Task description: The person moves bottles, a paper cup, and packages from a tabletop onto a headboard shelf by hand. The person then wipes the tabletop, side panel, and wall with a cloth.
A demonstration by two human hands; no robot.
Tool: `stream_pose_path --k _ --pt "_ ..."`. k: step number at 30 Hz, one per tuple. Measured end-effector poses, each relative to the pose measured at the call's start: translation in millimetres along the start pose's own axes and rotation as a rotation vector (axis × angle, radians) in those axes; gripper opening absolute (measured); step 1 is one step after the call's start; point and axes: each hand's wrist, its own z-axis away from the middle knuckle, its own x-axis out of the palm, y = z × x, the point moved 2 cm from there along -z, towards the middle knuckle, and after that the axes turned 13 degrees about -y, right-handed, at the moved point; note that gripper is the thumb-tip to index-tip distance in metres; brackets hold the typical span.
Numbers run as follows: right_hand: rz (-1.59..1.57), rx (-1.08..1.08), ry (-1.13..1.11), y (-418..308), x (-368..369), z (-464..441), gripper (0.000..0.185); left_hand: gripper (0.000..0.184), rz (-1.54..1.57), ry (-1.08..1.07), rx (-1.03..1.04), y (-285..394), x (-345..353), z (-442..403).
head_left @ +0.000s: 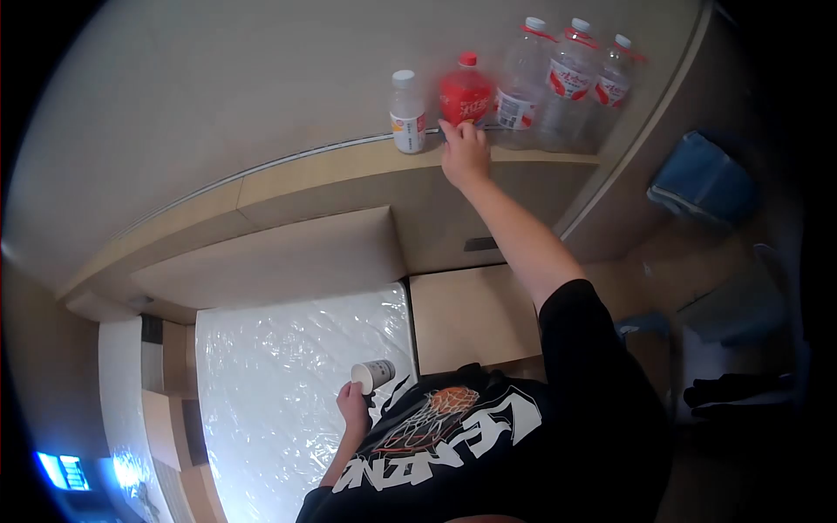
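On the shelf (349, 172), a red bottle (466, 94) with a red cap stands upright. My right hand (466, 159) reaches up to its lower part, fingers curled in front of the bottle. Whatever is between those fingers is hidden. A white-capped bottle with a white label (407, 118) is just left of the hand. To the right are three clear, empty-looking bottles (571, 78) with white caps and red-and-white labels. Lower down, my left hand (353, 408) is closed on a white paper cup (373, 375), tilted with its opening facing left.
A plastic-wrapped mattress (288, 375) lies below the padded headboard (288, 261). Beside it is a wooden bedside surface (471, 315). Blue fabric (702, 179) and a grey bin-like container (737, 305) are on the right. A bright screen (63, 471) glows at the lower left.
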Motion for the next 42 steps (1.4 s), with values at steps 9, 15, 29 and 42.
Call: stream_pose_path --k 9,15,29,42 --pt "0.125 0.171 -0.333 1.2 -23.3 -26.8 0.052 0.028 -0.010 -0.062 0.003 4.7 3.5 -7.5" --pt "0.084 0.186 -0.330 7.5 -17.6 -30.2 0.050 0.028 -0.021 -0.045 -0.011 2.2 5.8 -3.1" --pt "-0.352 0.448 -0.192 -59.8 20.8 -35.8 0.043 0.027 0.009 0.005 -0.003 -4.3 7.4 7.5" --pt "-0.352 0.644 -0.086 -38.0 40.9 -43.0 0.027 0.025 0.040 0.044 0.005 -11.1 -11.1 18.9"
